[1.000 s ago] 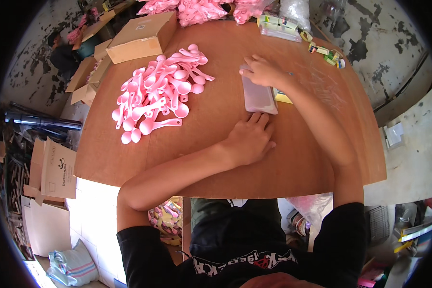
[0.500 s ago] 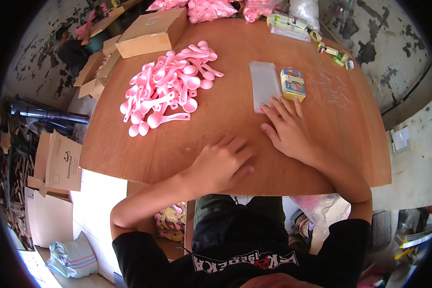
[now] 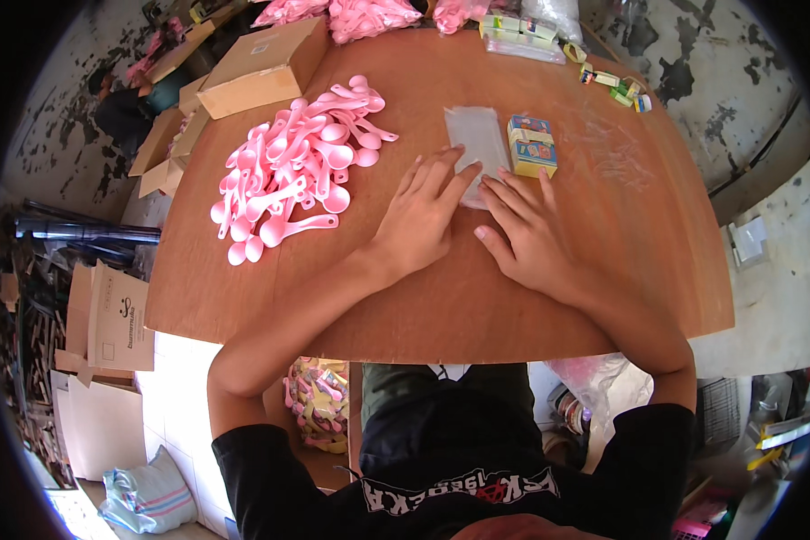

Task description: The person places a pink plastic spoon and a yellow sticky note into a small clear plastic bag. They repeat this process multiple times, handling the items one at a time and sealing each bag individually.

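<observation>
A stack of clear plastic sleeves (image 3: 475,135) lies flat on the brown wooden table (image 3: 405,315). My left hand (image 3: 420,216) reaches over its near left edge, fingers stretched out and fingertips on the plastic. Beside it, my right hand (image 3: 533,229) rests with fingers spread at the stack's near right corner. Neither hand grips anything that I can see. Just beyond my right fingertips stands a banded block of small printed cards (image 3: 532,146), blue and yellow. To the left is a heap of pink plastic scoops (image 3: 288,166).
A closed cardboard box (image 3: 263,67) sits behind the scoops. Bags of pink scoops (image 3: 369,18) and more packed sleeves (image 3: 522,45) line the far edge. Small label bundles (image 3: 616,85) lie far right. A person (image 3: 126,117) is at the far left.
My left hand has moved forward and right from the near part of the table onto the sleeves, its curled fingers straightening. My right hand stays by the stack. The view has shifted slightly.
</observation>
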Demonstrator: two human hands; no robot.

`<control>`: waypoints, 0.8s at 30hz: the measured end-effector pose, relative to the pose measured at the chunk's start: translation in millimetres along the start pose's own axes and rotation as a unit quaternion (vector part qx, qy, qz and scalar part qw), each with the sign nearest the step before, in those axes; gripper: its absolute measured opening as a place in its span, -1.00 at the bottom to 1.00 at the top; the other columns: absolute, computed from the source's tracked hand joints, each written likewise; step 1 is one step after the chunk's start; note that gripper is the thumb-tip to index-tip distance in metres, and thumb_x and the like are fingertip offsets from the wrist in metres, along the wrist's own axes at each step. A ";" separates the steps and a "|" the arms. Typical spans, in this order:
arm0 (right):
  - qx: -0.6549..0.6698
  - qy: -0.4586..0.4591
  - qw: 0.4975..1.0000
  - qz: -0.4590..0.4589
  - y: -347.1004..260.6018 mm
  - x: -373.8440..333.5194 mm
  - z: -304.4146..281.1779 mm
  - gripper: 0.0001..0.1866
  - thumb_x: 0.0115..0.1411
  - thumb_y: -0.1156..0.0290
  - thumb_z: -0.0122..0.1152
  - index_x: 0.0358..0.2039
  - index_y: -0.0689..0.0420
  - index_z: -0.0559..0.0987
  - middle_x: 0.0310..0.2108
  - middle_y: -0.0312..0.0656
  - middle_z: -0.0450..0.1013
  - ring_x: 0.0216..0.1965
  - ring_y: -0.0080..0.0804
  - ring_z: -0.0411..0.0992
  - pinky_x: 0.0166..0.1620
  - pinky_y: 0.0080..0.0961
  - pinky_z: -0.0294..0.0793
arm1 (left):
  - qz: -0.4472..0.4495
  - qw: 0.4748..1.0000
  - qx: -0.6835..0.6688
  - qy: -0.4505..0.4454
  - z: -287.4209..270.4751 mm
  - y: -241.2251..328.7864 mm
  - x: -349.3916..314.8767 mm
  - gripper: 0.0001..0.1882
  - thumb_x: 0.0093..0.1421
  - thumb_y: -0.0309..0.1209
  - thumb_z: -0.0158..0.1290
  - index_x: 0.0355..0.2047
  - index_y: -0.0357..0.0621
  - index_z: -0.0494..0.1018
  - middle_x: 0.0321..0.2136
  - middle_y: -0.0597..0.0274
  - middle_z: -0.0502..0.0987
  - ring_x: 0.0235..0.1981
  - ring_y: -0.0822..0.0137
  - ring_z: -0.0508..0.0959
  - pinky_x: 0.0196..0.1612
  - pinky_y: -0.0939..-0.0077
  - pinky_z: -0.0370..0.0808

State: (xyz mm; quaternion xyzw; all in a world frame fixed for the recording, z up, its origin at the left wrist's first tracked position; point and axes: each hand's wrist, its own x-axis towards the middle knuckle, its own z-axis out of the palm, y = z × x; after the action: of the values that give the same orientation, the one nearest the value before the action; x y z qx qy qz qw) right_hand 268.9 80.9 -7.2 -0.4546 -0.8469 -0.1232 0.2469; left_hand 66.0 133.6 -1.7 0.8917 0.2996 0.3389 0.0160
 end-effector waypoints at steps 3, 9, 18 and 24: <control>-0.006 0.011 1.000 -0.010 0.8 -0.4 -2.5 -0.53 0.26 0.20 0.10 0.04 0.30 0.49 0.13 -0.02 0.39 0.26 -0.09 0.24 0.30 0.25 -0.10 | 0.040 0.999 -0.031 0.015 19.2 -14.6 10.0 -0.40 -0.06 -0.68 0.10 0.07 -0.13 0.40 0.15 0.02 0.34 0.23 0.02 0.30 0.30 -0.08 0.17; 0.099 -0.002 0.995 -0.021 10.4 -2.4 9.7 -0.51 0.24 0.31 0.13 0.14 0.27 0.41 0.11 -0.01 0.39 0.22 -0.11 0.29 0.31 0.17 -0.01 | 0.032 0.996 -0.061 0.061 30.5 -28.9 13.3 -0.73 0.05 -0.59 0.15 -0.21 -0.11 0.56 -0.04 0.21 0.52 0.09 0.18 0.47 0.29 -0.10 0.17; 0.272 0.001 0.961 0.040 11.1 2.7 6.7 -0.40 0.18 0.48 0.18 0.24 0.17 0.28 0.03 -0.02 0.43 0.03 -0.05 0.45 0.22 0.11 0.23 | -0.121 0.958 -0.196 0.174 24.0 -38.8 13.8 -0.88 0.15 -0.58 0.12 -0.28 -0.23 0.57 -0.32 0.11 0.62 -0.21 0.19 0.60 -0.06 0.34 0.47; 0.116 0.141 0.976 0.119 65.4 11.5 0.7 -0.60 0.13 0.54 0.21 0.03 0.18 0.50 -0.04 -0.06 0.46 -0.11 -0.03 0.45 0.03 -0.15 0.39 | -0.177 0.942 -0.236 0.161 20.5 -29.9 14.6 -0.90 0.21 -0.56 0.11 -0.27 -0.30 0.56 -0.27 0.08 0.61 -0.23 0.33 0.58 -0.20 0.48 0.57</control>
State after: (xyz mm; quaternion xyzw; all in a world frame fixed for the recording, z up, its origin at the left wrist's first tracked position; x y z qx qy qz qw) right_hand 317.7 125.8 -2.7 -0.4988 -0.7515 -0.0570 0.4280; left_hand 71.5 169.6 -15.6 0.7287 0.3621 0.5305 0.2375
